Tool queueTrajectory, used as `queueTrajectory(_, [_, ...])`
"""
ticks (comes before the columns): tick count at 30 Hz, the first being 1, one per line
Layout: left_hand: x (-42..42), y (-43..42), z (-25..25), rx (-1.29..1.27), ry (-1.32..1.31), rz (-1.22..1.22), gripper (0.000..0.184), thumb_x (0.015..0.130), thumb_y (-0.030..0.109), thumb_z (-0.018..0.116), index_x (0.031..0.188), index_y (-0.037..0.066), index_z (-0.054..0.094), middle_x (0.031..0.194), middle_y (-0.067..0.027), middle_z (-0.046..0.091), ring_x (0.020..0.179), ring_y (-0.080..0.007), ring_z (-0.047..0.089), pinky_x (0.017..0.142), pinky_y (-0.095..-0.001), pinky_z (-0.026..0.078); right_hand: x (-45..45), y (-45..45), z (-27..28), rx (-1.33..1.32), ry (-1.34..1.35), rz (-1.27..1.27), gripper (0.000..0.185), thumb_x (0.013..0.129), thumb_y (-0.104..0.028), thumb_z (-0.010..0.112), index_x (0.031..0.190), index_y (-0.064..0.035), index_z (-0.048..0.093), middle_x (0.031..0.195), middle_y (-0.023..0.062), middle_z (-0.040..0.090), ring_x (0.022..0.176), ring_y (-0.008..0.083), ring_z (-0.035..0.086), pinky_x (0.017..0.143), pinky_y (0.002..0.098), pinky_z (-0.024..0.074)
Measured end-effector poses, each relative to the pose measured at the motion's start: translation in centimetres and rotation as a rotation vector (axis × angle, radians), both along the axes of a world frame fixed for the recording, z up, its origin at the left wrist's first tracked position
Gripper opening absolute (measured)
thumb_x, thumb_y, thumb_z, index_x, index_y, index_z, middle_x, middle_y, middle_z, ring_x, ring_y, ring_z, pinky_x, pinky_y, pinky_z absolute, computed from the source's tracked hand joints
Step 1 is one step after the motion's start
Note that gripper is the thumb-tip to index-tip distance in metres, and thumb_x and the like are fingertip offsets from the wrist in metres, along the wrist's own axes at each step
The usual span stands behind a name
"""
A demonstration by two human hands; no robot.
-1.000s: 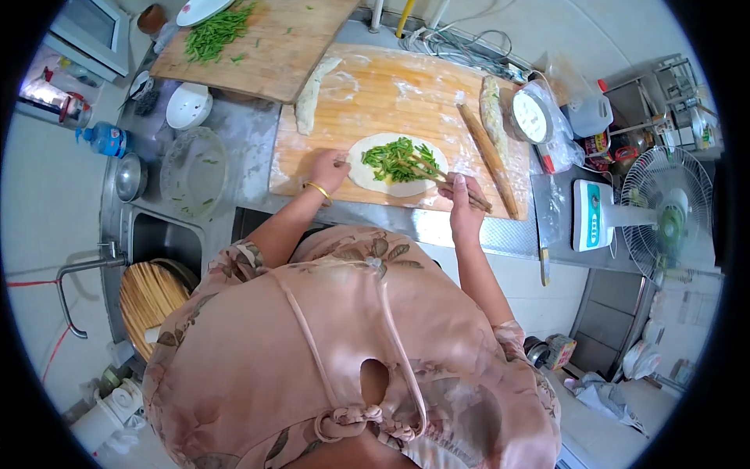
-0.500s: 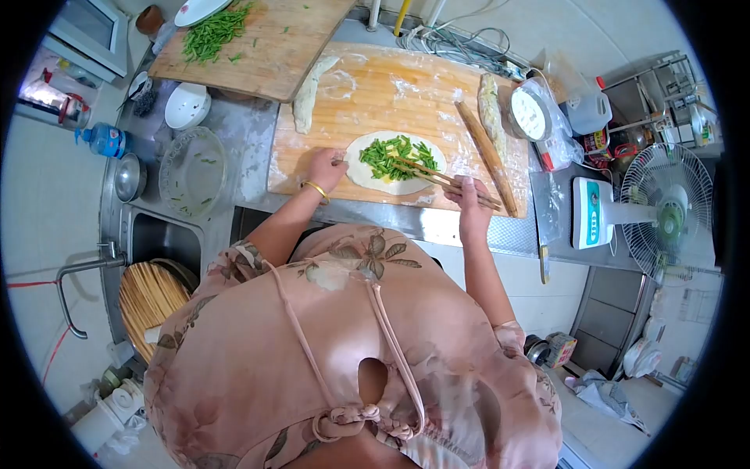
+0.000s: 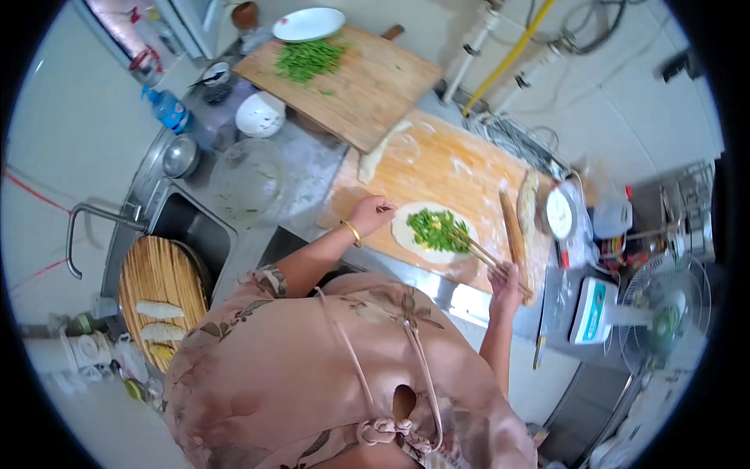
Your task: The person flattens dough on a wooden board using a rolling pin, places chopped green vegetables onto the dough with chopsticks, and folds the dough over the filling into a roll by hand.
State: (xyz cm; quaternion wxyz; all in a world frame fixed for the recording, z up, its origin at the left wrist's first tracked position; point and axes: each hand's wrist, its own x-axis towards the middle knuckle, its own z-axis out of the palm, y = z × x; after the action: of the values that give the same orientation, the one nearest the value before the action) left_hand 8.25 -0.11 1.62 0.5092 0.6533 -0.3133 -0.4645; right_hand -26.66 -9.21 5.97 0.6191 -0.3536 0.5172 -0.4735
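The dough under greens on the board looks soft and tearable, best held by its rim, my right hand pinching chopsticks at its four o'clock, my left hand curled at ten, grip unclear.

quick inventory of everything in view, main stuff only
dough round: 1, pale, on pastry board
filling: 1 heap, green, on dough
chopsticks: 2, brown, tips at filling
rolling pin: 1, brown, right of dough
cutting board: 1, tan, upper left
plate: 1, white, on cutting board
bottle: 1, blue, upper left
wooden disc: 1, brown, lower left
fan: 1, pale, far right
left hand: 1, bare, beside dough
right hand: 1, bare, on chopsticks
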Motion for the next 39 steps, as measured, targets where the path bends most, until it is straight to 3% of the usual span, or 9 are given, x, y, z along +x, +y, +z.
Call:
queueTrajectory(5, [10.6, -0.4, 8.6, -0.362, -0.515, 0.260, 0.009, 0.082, 0.012, 0.067, 0.085, 0.004, 0.066, 0.083, -0.0041, 0.065, 0.071, -0.0086, 0.057, 0.065, -0.0259, 0.048, 1.7, 0.0, 2.2, -0.070, -0.038, 0.054, 0.031, 0.095, -0.027, 0.053, 0.105, 0.0024, 0.055, 0.093, 0.0126, 0.062, 0.077, 0.0233, 0.065, 0.069, 0.0318, 0.0568])
queueTrajectory(9, [23.5, -4.9, 11.1, -0.282, -1.085, 0.535, 0.022, 0.078, 0.017, 0.071, 0.095, 0.005, 0.066, 0.081, -0.0093, 0.065, 0.082, -0.0227, 0.064, 0.076, -0.0341, 0.050, 4.3, 1.2, 2.7, -0.069, -0.032, 0.123, 0.029, 0.096, -0.025, 0.051, 0.105, 0.0023, 0.054, 0.094, 0.0125, 0.061, 0.077, 0.0235, 0.065, 0.067, 0.0323, 0.0568])
queueTrajectory(11, [28.5, -7.5, 11.7, -0.111, -1.105, 0.503, 0.040, 0.076, 0.024, 0.072, 0.112, 0.009, 0.062, 0.095, -0.0127, 0.064, 0.096, -0.0306, 0.062, 0.085, -0.0381, 0.049, 5.4, 2.1, 3.0, -0.051, -0.001, 0.152, 0.028, 0.096, -0.024, 0.051, 0.106, 0.0017, 0.054, 0.094, 0.0125, 0.060, 0.077, 0.0231, 0.064, 0.067, 0.0324, 0.0567])
queueTrajectory(18, [33.1, -14.9, 12.9, 0.465, -1.399, 0.010, 0.060, 0.074, 0.030, 0.071, 0.131, 0.021, 0.053, 0.123, -0.0150, 0.051, 0.113, -0.0306, 0.052, 0.095, -0.0417, 0.044, 5.0, 3.8, 3.8, -0.029, 0.031, 0.047, 0.026, 0.095, -0.023, 0.052, 0.104, 0.0017, 0.054, 0.094, 0.0134, 0.061, 0.077, 0.0225, 0.064, 0.068, 0.0334, 0.0571])
queueTrajectory(23, [33.5, -16.4, 12.0, 0.430, -1.337, 0.168, 0.024, 0.086, 0.012, 0.054, 0.107, 0.010, 0.065, 0.118, -0.0183, 0.054, 0.107, -0.0351, 0.058, 0.092, -0.0432, 0.048, 4.4, 4.7, 4.3, -0.050, 0.012, -0.036, 0.027, 0.096, -0.023, 0.052, 0.104, 0.0024, 0.054, 0.093, 0.0137, 0.061, 0.077, 0.0231, 0.065, 0.068, 0.0330, 0.0576])
queueTrajectory(27, [34.4, -15.3, 13.0, 0.327, -1.385, 0.259, 0.016, 0.075, 0.012, 0.067, 0.091, 0.011, 0.071, 0.109, -0.0142, 0.062, 0.096, -0.0282, 0.063, 0.083, -0.0387, 0.051, 3.5, 4.8, 3.5, -0.045, -0.006, -0.039, 0.027, 0.096, -0.023, 0.051, 0.103, 0.0027, 0.055, 0.092, 0.0136, 0.061, 0.076, 0.0234, 0.066, 0.068, 0.0321, 0.0580])
queueTrajectory(32, [34.0, -12.8, 16.1, 0.012, -0.585, 0.233, 0.018, 0.082, 0.013, 0.065, 0.099, 0.008, 0.066, 0.101, -0.0074, 0.063, 0.094, -0.0202, 0.061, 0.079, -0.0337, 0.052, 3.1, 3.7, 3.2, -0.046, -0.016, -0.029, 0.027, 0.095, -0.023, 0.053, 0.103, 0.0024, 0.055, 0.092, 0.0135, 0.062, 0.076, 0.0230, 0.065, 0.070, 0.0334, 0.0568])
queueTrajectory(34, [31.4, -12.5, 16.9, -0.242, 0.015, 0.243, 0.019, 0.087, 0.011, 0.063, 0.105, 0.007, 0.059, 0.092, -0.0001, 0.061, 0.092, -0.0142, 0.057, 0.075, -0.0301, 0.052, 1.9, 3.0, 2.3, -0.024, -0.017, -0.050, 0.027, 0.095, -0.023, 0.054, 0.104, 0.0021, 0.056, 0.092, 0.0133, 0.062, 0.075, 0.0229, 0.064, 0.070, 0.0343, 0.0557])
queueTrajectory(39, [16.1, -10.4, 19.6, -0.146, 0.051, -0.097, 0.023, 0.086, 0.010, 0.065, 0.108, 0.004, 0.059, 0.095, -0.0013, 0.062, 0.087, -0.0115, 0.058, 0.072, -0.0252, 0.049, 0.5, 2.3, 3.0, -0.033, -0.056, -0.056, 0.026, 0.095, -0.022, 0.054, 0.102, 0.0023, 0.057, 0.090, 0.0131, 0.063, 0.074, 0.0236, 0.064, 0.069, 0.0345, 0.0556])
